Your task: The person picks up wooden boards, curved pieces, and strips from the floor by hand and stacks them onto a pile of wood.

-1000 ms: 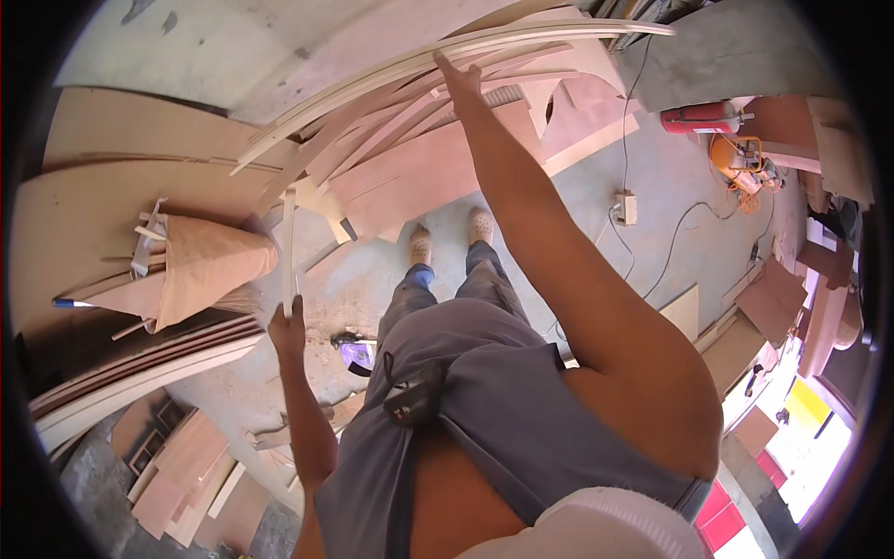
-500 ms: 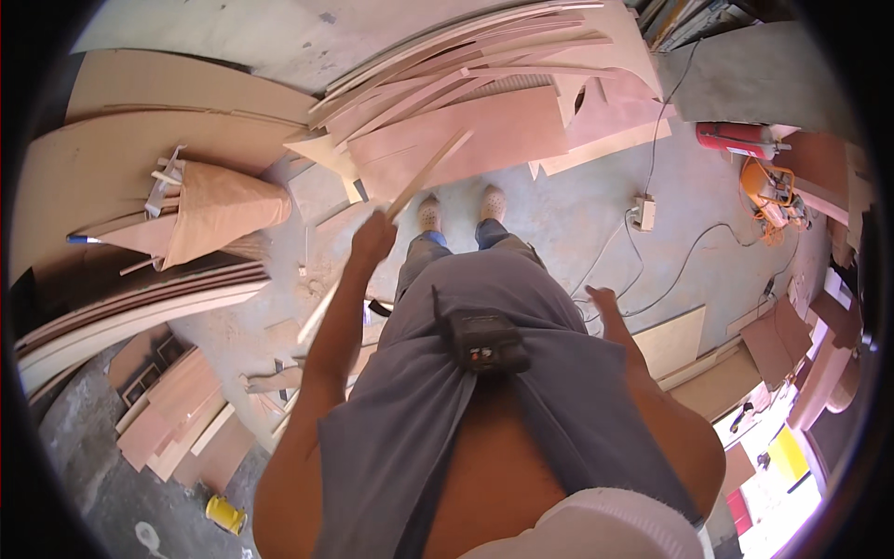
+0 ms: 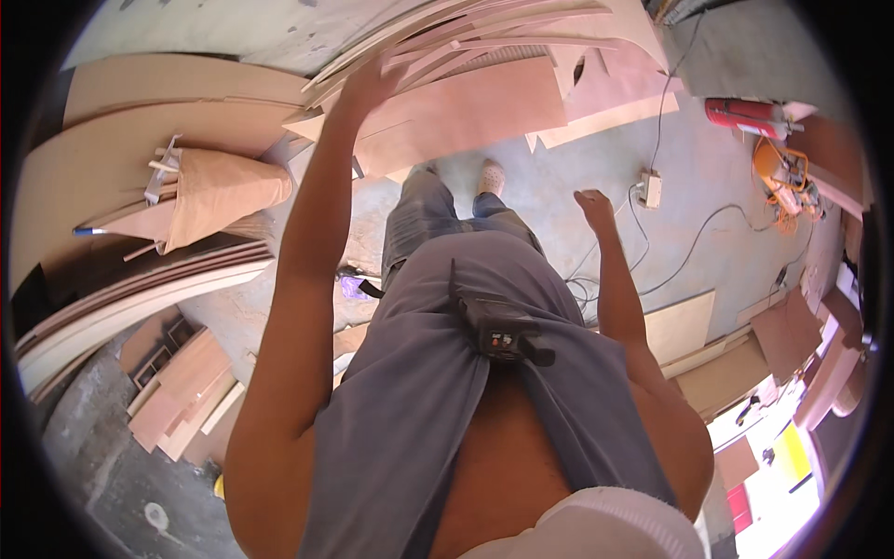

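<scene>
My left hand (image 3: 369,86) reaches far forward, over the left part of a pile of thin wooden strips (image 3: 540,26) and boards by the wall. Its fingers are blurred against the pale wood, so whether a wooden strip is in them cannot be made out. Below the hand, a wide pinkish board (image 3: 466,107) leans at the front of the pile. Out over the floor on the right, my right hand (image 3: 594,207) hangs in the air with its fingers curled in and nothing visible in them.
Cables with a white socket box (image 3: 649,190) run over the floor at right. Beyond stand a red cylinder (image 3: 745,116) and an orange machine (image 3: 782,172). At left, a brown-wrapped bundle (image 3: 223,191) lies against large boards (image 3: 186,79). More offcuts (image 3: 186,387) lie lower left.
My left hand has moved forward from beside my legs to the pile; the wooden strip it held no longer shows distinctly. My right hand has risen forward. My left leg has shifted forward.
</scene>
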{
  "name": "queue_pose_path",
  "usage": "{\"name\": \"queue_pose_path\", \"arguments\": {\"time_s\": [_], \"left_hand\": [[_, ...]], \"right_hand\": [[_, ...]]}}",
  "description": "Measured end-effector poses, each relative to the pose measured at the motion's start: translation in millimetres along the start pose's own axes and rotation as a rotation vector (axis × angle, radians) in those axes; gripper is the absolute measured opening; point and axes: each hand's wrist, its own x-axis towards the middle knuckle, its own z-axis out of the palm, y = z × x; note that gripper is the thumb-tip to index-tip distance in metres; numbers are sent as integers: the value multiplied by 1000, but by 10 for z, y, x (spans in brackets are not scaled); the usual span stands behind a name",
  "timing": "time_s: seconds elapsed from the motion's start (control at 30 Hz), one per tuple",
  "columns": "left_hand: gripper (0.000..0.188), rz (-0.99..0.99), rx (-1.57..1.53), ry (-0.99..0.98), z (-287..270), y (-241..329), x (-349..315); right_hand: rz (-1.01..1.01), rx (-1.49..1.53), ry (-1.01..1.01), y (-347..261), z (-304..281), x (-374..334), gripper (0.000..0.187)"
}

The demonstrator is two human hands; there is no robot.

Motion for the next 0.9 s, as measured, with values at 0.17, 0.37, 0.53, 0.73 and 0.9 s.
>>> {"name": "queue_pose_path", "arguments": {"time_s": [0.17,0.37,0.53,0.73,0.9], "left_hand": [[64,-329,178,-770,828,-910,-1531],[57,-741,-228,-611,1149,-1422,-3136],[26,-502,-385,-625,1629,-1706,-3336],[34,-490,-209,-400,1229,-1041,-2933],[46,-537,-201,-261,844,-1167,-2860]], "right_hand": [[128,-137,-77,193,103,-17,43],[154,-83,-42,906,36,-349,40],[288,28,-88,1099,15,-637,38],[336,72,-82,910,101,-520,37],[254,34,-176,884,315,-303,38]]}}
